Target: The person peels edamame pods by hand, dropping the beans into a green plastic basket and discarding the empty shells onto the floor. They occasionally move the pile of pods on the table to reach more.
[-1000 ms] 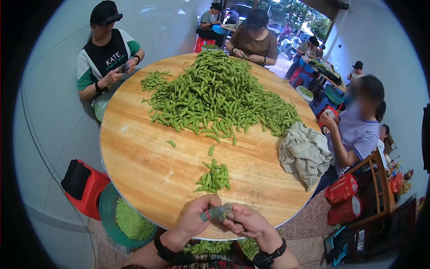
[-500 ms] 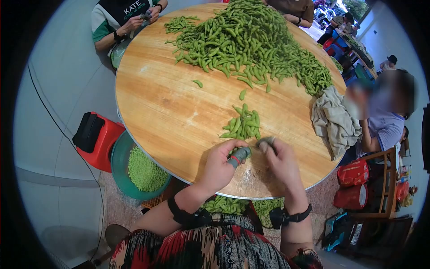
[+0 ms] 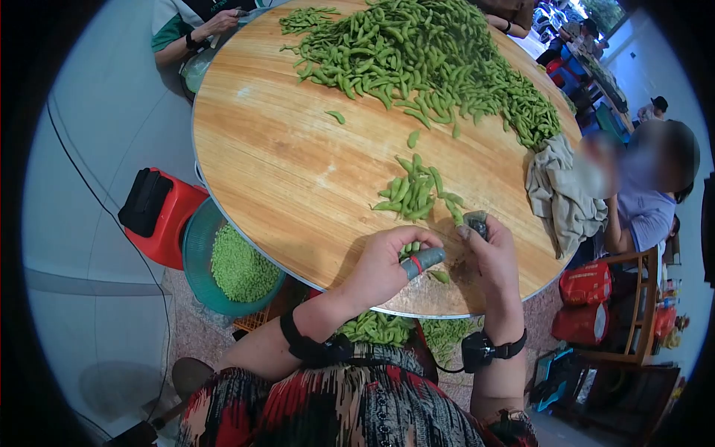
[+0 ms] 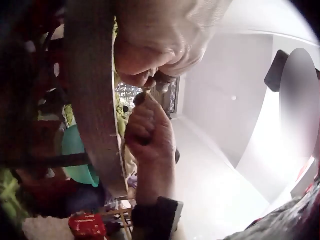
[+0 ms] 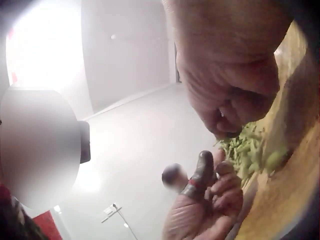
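Note:
Green pods show inside the curled fingers of the left hand (image 3: 391, 264), whose thumb wears a grey-green cover (image 3: 426, 262) with a red band. To its right, the right hand (image 3: 493, 253) pinches the near end of a green pod (image 3: 454, 211), its fingertips beside a small pile of pods (image 3: 408, 195). One more pod (image 3: 439, 276) lies on the wood between and below the hands. In the right wrist view the left hand (image 5: 205, 200) has its covered thumb raised; the left wrist view shows the right hand (image 4: 150, 127) with bent fingers.
A large heap of pods (image 3: 417, 59) covers the far part of the round table (image 3: 261, 164). A crumpled cloth (image 3: 562, 197) lies at the right edge. Below left stand a green basin (image 3: 197, 276) of shelled beans and a red stool (image 3: 175, 216). People sit around the table.
The right hand has moved right and reached the small pile, where some pods have shifted toward it. A pod now shows on the wood below the hands. The head view has shifted slightly.

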Demonstrator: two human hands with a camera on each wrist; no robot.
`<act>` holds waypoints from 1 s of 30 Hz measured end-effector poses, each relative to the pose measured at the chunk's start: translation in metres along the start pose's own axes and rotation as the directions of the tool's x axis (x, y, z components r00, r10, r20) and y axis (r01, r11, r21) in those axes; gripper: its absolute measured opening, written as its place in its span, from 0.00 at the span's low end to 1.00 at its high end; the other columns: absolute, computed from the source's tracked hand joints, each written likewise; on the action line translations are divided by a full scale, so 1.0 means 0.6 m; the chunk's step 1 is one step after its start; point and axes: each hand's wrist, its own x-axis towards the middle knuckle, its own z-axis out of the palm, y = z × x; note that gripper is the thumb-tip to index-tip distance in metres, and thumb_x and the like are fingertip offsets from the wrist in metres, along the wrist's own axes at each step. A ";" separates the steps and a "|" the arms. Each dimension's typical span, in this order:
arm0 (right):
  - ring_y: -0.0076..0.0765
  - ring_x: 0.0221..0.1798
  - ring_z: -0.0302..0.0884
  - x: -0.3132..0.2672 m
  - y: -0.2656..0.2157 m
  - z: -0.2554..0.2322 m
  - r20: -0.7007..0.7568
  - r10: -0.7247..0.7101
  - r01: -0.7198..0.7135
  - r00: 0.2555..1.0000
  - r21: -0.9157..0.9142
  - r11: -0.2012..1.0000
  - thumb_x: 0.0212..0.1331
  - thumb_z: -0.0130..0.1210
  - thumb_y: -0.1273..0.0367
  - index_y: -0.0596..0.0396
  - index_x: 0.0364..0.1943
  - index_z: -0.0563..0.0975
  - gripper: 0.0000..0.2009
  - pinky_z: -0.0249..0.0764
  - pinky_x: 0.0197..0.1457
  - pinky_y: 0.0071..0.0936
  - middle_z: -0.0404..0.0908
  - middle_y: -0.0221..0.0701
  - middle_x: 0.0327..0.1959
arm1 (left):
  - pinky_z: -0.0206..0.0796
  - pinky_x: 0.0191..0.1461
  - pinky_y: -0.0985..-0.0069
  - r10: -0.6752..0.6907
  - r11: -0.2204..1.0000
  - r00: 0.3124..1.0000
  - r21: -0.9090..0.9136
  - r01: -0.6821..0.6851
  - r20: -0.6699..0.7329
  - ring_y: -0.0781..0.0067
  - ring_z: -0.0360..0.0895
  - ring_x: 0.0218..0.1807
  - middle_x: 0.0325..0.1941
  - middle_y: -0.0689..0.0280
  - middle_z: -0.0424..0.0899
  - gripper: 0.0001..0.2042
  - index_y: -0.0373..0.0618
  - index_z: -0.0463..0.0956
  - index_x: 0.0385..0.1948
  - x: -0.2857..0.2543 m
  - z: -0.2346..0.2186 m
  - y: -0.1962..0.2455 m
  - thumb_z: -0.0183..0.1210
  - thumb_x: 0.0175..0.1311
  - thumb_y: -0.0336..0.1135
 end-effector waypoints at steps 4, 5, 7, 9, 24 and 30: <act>0.11 0.21 0.59 -0.023 0.002 0.003 0.050 -0.094 0.097 0.994 -0.049 0.994 0.51 0.56 0.74 0.57 0.28 0.73 0.03 0.56 0.23 0.13 0.67 0.17 0.19 | 0.62 0.37 0.86 0.020 0.985 0.989 -0.169 -0.045 -0.146 0.86 0.69 0.32 0.31 0.73 0.75 0.09 0.41 0.74 0.40 0.002 0.013 -0.001 0.57 0.56 0.26; 0.11 0.21 0.60 -0.029 -0.003 0.006 0.071 -0.060 0.063 0.996 -0.050 0.997 0.50 0.56 0.74 0.58 0.28 0.73 0.04 0.57 0.23 0.14 0.68 0.17 0.19 | 0.61 0.34 0.88 -0.058 0.952 0.987 -0.305 0.011 -0.147 0.88 0.67 0.30 0.30 0.74 0.74 0.10 0.42 0.74 0.40 0.003 0.013 0.000 0.57 0.57 0.26; 0.12 0.22 0.61 -0.034 0.006 0.010 0.073 -0.155 0.165 0.985 -0.161 0.973 0.50 0.56 0.75 0.59 0.29 0.73 0.04 0.59 0.24 0.14 0.69 0.18 0.20 | 0.58 0.32 0.89 -0.139 0.887 0.987 -0.454 0.086 -0.085 0.89 0.66 0.29 0.29 0.74 0.74 0.09 0.43 0.74 0.40 0.008 0.009 -0.005 0.56 0.57 0.26; 0.12 0.23 0.61 -0.040 0.009 0.014 0.090 -0.250 0.265 0.964 -0.266 0.927 0.49 0.57 0.75 0.60 0.29 0.73 0.05 0.60 0.25 0.14 0.70 0.18 0.20 | 0.56 0.29 0.90 -0.207 0.794 0.978 -0.587 0.159 -0.016 0.90 0.65 0.27 0.29 0.75 0.73 0.08 0.43 0.74 0.39 0.010 0.004 -0.011 0.56 0.57 0.27; 0.12 0.19 0.55 -0.068 -0.005 0.006 0.254 0.006 0.019 0.967 -0.097 0.995 0.65 0.40 0.66 0.58 0.31 0.70 0.11 0.52 0.21 0.12 0.65 0.21 0.18 | 0.62 0.36 0.87 -0.040 0.931 0.994 -0.365 -0.002 -0.106 0.87 0.70 0.32 0.30 0.72 0.78 0.04 0.41 0.76 0.31 0.028 0.008 -0.031 0.57 0.55 0.25; 0.13 0.16 0.54 -0.062 -0.001 0.006 0.356 0.092 -0.148 0.930 0.135 0.980 0.65 0.41 0.67 0.56 0.26 0.69 0.11 0.51 0.19 0.13 0.63 0.18 0.15 | 0.64 0.39 0.83 -0.019 0.970 0.992 -0.244 -0.012 -0.128 0.85 0.71 0.33 0.29 0.71 0.78 0.02 0.38 0.75 0.29 0.022 0.008 -0.021 0.57 0.56 0.25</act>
